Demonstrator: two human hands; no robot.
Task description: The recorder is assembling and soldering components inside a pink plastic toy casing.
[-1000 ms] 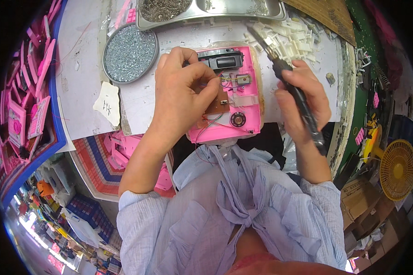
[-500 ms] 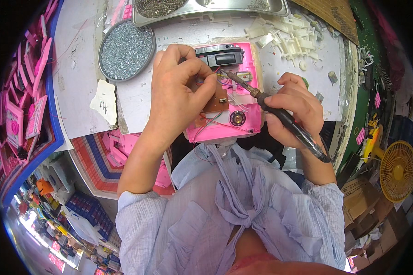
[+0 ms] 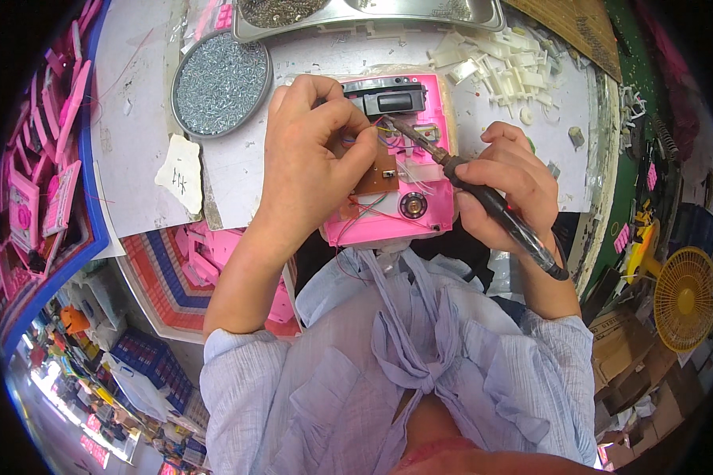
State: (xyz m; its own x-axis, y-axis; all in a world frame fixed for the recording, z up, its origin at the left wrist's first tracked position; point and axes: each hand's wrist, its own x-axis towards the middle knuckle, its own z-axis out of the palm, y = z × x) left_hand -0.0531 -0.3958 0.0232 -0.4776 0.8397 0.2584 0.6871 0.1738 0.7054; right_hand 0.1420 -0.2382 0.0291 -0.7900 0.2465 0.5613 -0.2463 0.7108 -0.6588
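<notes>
An open pink plastic casing (image 3: 356,231) lies in front of me with a brown circuit board (image 3: 382,170), a black cassette-deck part (image 3: 392,100) and a small round speaker (image 3: 413,205) in it. My right hand (image 3: 513,184) grips a soldering iron (image 3: 495,207) by its black handle. Its metal tip points up and left, close to the wires beside the board. Over the board's left side, my left hand (image 3: 313,154) pinches a thin wire between thumb and forefinger; the fingers partly hide it. Other thin wires (image 3: 364,207) run loose across the casing.
A round dish of small screws (image 3: 220,83) stands at the left, below a metal tray (image 3: 364,30). White plastic parts (image 3: 503,67) lie at the upper right. Near my left forearm is a striped bin (image 3: 170,273) of pink parts. A yellow fan (image 3: 686,299) stands far right.
The view has shifted slightly, so the casing and table things sit a little further right. Both hands keep their grips, and the iron's tip stays near the wires.
</notes>
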